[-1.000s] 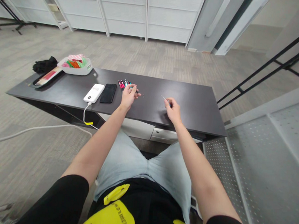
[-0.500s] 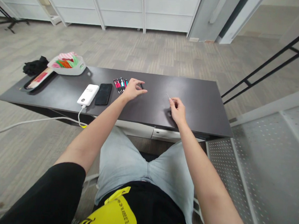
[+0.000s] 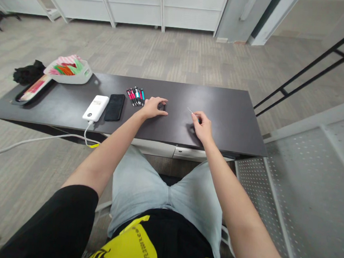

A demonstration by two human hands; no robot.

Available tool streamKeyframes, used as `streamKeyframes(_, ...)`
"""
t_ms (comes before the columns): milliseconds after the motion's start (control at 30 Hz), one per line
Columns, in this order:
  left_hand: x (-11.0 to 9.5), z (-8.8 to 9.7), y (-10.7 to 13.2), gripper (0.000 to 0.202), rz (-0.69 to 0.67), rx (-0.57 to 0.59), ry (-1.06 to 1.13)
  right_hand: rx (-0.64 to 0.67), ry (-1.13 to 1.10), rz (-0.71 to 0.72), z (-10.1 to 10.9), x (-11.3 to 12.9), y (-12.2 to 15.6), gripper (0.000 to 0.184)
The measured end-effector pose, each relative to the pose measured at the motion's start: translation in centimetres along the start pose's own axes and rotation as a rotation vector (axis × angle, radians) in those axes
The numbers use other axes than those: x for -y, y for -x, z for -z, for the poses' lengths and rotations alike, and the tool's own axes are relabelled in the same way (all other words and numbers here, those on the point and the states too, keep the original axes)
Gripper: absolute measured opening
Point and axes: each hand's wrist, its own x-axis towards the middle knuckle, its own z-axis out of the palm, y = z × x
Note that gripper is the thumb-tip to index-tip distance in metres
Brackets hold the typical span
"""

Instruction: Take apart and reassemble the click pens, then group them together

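My left hand [image 3: 155, 106] is over the desk [image 3: 222, 105], its thumb and fingers curled round a small black object [image 3: 162, 107] whose kind I cannot make out. To the right, my right hand [image 3: 202, 125] pinches a thin silvery rod [image 3: 189, 110] that points up and left. A bit of teal shows between those fingers; the rest of the piece is hidden by the hand. Several pens [image 3: 135, 96] with pink, teal and black barrels lie side by side just left of my left hand.
A black phone [image 3: 114, 107] and a white power bank [image 3: 96, 108] with a white cable [image 3: 88, 131] lie on the left. Farther left stand a white basket [image 3: 74, 78] of colourful items, a black tray [image 3: 26, 101] and a black cloth bundle [image 3: 28, 72].
The view has shifted slightly, moving the desk items left. My left hand's fingers have come round the black object, which now shows more fully. My right hand still holds the thin rod.
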Motion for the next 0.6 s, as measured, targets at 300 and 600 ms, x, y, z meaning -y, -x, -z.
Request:
streamKeyframes(300,-0.7,0.4,1.2,0.073,0.011,-0.038,0.038,0.019,0.034,0.004,-0.2,0.3,0.0,0.036)
streamKeyframes(600,-7.2,-2.0,3.9,0.033,-0.209,-0.126,0.175,0.18,0.012,0.11,-0.1,1.2,0.4,0.024)
